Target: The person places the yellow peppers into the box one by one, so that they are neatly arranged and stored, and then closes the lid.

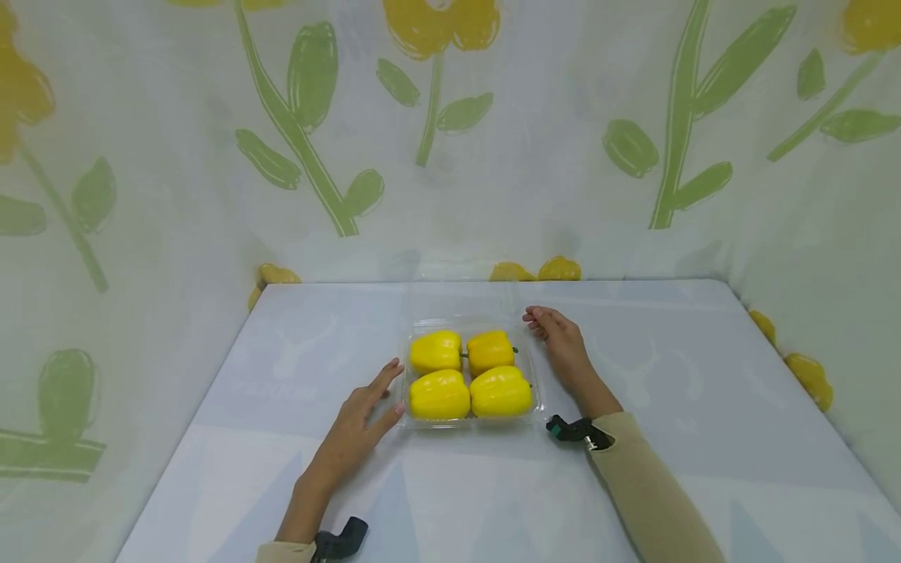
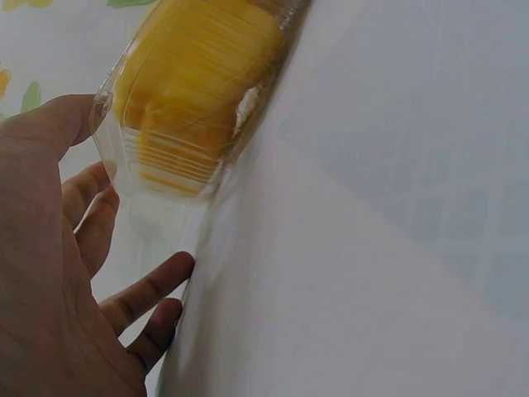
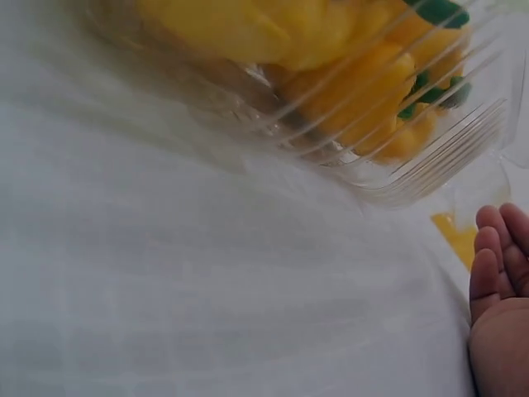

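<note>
A clear plastic clamshell box (image 1: 436, 424) lies on the table with its lid (image 1: 461, 295) folded back towards the wall. Several yellow bell peppers (image 1: 501, 392) sit inside in two rows; green stems (image 3: 442, 11) show through the ribbed side in the right wrist view. My left hand (image 1: 355, 426) is at the box's left side, fingers spread and fairly straight. In the left wrist view its thumb (image 2: 70, 120) touches the rim near a corner. By the far right corner, my right hand (image 1: 561, 344) hovers with loosely bent fingers, holding nothing.
The white and pale blue table (image 1: 669, 469) reaches back to a wall cloth (image 1: 528, 180) printed with yellow flowers and green leaves. Cloth also hangs along both sides. A black wrist camera mount (image 1: 341, 539) is on my left wrist, another (image 1: 573, 430) on my right.
</note>
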A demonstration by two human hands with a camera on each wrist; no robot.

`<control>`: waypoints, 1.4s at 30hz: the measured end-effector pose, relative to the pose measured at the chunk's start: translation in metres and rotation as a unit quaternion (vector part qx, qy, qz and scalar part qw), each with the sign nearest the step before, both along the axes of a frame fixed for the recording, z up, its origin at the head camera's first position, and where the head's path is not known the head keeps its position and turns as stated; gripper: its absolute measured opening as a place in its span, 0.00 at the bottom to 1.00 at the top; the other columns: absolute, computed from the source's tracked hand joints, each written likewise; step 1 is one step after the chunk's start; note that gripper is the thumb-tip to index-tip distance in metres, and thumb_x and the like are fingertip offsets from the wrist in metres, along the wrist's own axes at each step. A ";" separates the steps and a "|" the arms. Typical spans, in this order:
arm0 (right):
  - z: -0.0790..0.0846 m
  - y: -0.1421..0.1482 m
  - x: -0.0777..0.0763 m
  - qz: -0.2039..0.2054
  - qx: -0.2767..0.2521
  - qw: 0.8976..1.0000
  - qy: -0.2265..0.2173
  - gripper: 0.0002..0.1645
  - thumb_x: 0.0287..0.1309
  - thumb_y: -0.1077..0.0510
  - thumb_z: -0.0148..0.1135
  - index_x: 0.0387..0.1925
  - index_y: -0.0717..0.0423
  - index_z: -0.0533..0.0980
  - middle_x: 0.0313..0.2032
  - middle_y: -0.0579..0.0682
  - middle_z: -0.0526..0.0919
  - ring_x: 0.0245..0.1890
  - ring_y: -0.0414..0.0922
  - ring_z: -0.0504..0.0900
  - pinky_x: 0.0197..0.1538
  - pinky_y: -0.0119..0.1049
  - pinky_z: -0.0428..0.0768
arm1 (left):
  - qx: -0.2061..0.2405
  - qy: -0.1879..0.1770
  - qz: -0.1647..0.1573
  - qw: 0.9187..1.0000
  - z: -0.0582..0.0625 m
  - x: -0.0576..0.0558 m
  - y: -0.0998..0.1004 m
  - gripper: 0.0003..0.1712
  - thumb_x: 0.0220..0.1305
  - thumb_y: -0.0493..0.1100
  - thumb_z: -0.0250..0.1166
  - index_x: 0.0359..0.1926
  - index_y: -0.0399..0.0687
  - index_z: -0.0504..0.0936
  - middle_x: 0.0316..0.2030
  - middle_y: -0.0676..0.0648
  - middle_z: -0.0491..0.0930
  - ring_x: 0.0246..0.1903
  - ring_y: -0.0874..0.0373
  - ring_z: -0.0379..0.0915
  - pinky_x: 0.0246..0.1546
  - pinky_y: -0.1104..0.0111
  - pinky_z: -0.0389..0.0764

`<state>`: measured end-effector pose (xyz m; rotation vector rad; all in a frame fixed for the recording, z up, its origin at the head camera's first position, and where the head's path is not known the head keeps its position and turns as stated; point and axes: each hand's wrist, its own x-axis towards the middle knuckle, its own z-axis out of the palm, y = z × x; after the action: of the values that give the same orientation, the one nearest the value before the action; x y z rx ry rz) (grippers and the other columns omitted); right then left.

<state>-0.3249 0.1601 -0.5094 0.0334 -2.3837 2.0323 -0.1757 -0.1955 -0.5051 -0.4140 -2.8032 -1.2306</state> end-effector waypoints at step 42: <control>0.001 -0.004 -0.016 0.001 -0.020 1.000 -0.003 0.26 0.65 0.44 0.65 0.59 0.50 0.76 0.55 0.49 0.79 0.52 0.47 0.74 0.53 0.31 0.76 | -0.006 0.005 0.006 1.000 0.001 0.002 0.001 0.36 0.73 0.62 0.55 0.78 0.70 0.56 0.75 0.69 0.50 0.60 0.54 0.67 0.59 0.41 0.68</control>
<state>-0.3406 0.1564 -0.5088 0.0286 -2.3466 2.0831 -0.1739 -0.1948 -0.5041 -0.4033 -2.8022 -1.2072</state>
